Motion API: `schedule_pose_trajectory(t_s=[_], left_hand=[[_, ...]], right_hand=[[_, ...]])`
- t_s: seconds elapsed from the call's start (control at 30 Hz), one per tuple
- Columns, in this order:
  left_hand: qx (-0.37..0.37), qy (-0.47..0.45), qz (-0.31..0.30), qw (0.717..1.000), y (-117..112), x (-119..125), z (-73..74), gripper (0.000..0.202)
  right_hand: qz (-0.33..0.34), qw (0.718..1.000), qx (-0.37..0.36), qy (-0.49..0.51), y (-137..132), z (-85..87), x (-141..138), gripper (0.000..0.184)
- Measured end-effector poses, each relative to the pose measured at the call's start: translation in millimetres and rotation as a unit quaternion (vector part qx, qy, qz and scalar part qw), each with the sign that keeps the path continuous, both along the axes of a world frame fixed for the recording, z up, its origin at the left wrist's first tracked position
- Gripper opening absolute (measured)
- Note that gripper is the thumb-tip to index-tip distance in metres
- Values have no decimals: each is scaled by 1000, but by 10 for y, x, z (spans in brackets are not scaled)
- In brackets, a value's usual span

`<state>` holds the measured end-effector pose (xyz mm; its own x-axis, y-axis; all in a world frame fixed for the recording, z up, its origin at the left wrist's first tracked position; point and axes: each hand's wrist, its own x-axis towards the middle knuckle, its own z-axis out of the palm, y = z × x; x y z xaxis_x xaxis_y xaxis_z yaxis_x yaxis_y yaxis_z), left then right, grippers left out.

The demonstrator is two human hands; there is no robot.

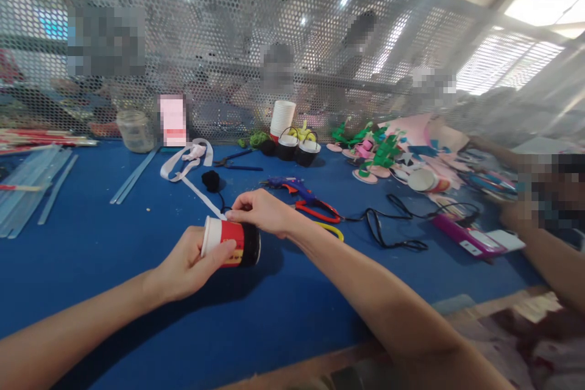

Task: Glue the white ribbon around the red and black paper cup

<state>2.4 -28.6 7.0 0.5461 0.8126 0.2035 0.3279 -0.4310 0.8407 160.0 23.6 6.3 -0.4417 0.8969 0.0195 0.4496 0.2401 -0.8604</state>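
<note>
My left hand (189,265) is wrapped round a paper cup (233,244) lying on its side, white at the rim end, red in the middle, black at the base end. My right hand (260,212) pinches the end of a white ribbon (201,195) against the cup's top side. The ribbon trails back over the blue table (114,256) to a loose loop (183,161) near a black pompom (211,180).
A blue glue gun (292,186), red and yellow scissors (322,213) and a black cord (393,225) lie right of my hands. Farther back stand stacked white cups (282,117), black pots (297,147), a jar (134,129), green and pink craft pieces (384,152). Glue sticks (27,183) lie left. Another person's arm (548,250) rests at right.
</note>
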Motion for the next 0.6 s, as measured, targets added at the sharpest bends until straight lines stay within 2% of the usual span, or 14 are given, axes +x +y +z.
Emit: schedule_pose_trajectory(t_s=[0.17, 0.33, 0.47, 0.53, 0.6], left_hand=[[47, -9, -7, 999, 3, -11, 30, 27], [68, -18, 23, 997, 52, -62, 4, 25], [65, -13, 27, 997, 86, -85, -1, 24], [63, -12, 22, 998, 90, -77, 12, 23], [36, -13, 14, 999, 93, -61, 23, 23]], right_hand=[[-9, 1000, 3, 1, 42, 31, 18, 28], [-56, 996, -51, 39, 8, 264, 136, 43], [47, 990, -118, 57, -140, 349, 245, 43], [90, 984, -133, 84, -211, 303, 272, 40], [87, 981, -131, 117, -262, 224, 282, 42]])
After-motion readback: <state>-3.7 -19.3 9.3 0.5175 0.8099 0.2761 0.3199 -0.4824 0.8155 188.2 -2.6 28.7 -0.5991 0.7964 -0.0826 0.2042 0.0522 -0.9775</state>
